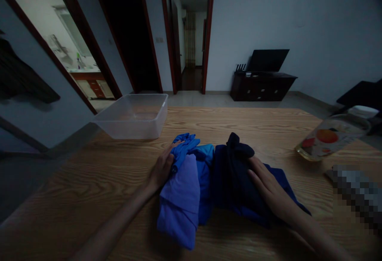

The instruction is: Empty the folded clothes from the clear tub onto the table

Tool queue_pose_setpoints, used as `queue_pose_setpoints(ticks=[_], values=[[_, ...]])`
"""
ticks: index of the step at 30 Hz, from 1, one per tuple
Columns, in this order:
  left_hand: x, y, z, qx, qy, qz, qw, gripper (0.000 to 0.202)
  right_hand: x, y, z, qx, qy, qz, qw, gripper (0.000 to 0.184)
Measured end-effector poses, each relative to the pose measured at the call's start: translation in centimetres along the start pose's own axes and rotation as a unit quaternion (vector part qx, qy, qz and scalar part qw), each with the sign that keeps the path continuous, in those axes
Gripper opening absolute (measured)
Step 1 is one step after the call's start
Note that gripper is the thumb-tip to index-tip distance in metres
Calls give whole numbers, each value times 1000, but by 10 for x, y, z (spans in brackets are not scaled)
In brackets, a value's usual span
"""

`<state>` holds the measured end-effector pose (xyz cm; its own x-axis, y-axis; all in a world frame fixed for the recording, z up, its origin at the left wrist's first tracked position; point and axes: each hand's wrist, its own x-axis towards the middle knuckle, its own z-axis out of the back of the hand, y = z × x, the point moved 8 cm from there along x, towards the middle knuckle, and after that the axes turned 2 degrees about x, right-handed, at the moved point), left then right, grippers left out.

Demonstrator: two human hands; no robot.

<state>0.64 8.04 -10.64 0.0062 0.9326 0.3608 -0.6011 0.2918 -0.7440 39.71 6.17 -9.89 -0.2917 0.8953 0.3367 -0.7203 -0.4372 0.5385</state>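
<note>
Folded and bunched clothes lie in a row on the wooden table (119, 197). My left hand (163, 166) is closed around the left side of a bright blue garment (186, 145), its fingertips partly lost in the fabric. In front of that lies a folded purple garment (180, 197); another blue garment (205, 189) shows beside it. On the right, my right hand (270, 187) grips a black garment (238, 173) from its right side, thumb and fingers against the cloth. Dark blue fabric (280, 177) sticks out beneath and beside this hand.
A translucent plastic bin (134, 127) stands at the table's far left. To the right is a tilted-looking bottle (331, 135) with a white cap and some yellowish liquid. A pixelated item (358, 189) lies nearer. Beyond the table, a dark cabinet (262, 86) holds a screen.
</note>
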Motion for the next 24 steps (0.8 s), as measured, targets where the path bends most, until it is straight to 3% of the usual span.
queue_pose_setpoints(ticks=[8, 10, 13, 17, 19, 21, 24], values=[[0, 2, -3, -17, 15, 12, 1000, 69, -2, 4, 1, -38, -8, 35, 999, 57], [0, 3, -4, -23, 21, 7, 999, 69, -1, 10, 3, -55, -13, 71, 996, 60], [0, 5, -6, -30, 26, 9, 999, 70, -3, 43, 9, -65, -4, 191, 979, 74], [0, 12, -4, -21, 1, 29, 999, 70, -31, 113, 12, -107, 44, 332, 936, 103], [0, 11, -3, -12, -1, 27, 1000, 67, -56, 146, 11, -170, 42, 379, 908, 93], [0, 9, -3, -13, 6, 16, 1000, 65, -84, 171, 6, -234, 27, 416, 878, 67], [0, 6, -4, -21, 8, 8, 1000, 66, -119, 183, -2, -290, -12, 418, 861, 48]])
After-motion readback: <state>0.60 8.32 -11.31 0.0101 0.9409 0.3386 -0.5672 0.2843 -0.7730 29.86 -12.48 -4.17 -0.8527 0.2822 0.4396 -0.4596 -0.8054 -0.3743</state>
